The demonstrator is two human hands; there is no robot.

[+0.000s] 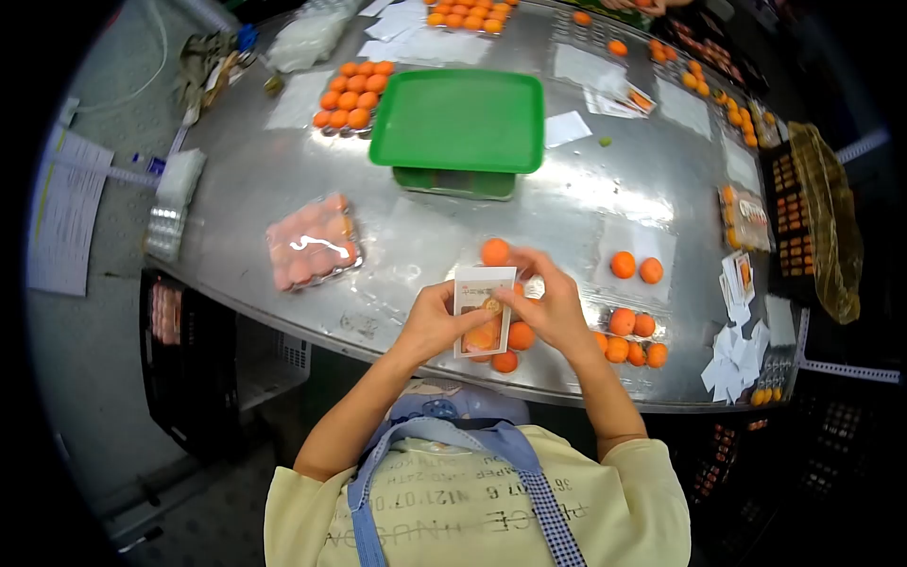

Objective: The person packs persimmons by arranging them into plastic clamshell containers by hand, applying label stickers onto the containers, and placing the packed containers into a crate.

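Note:
My left hand (433, 323) grips a white-edged printed card (480, 346) with a picture of orange fruit on it, thumb across its front. On the card's right side lies the thumb of my right hand (548, 304), its other fingers curled behind or beside the edge. Just past the card sits an orange fruit (495, 251), close to my right fingertips. More orange fruits, such as one (521, 335) beside the card and another (504, 362) below it, are partly hidden by card and hands. What holds these fruits underneath is hard to make out.
A green tray (456, 118) tops a scale-like base on the metal table (236, 217). To the left is a wrapped fruit pack (312, 242); a filled tray of oranges (351, 97) stands behind it. Loose oranges (622, 265) lie right, near scattered cards (735, 364). A person's hands show at the top.

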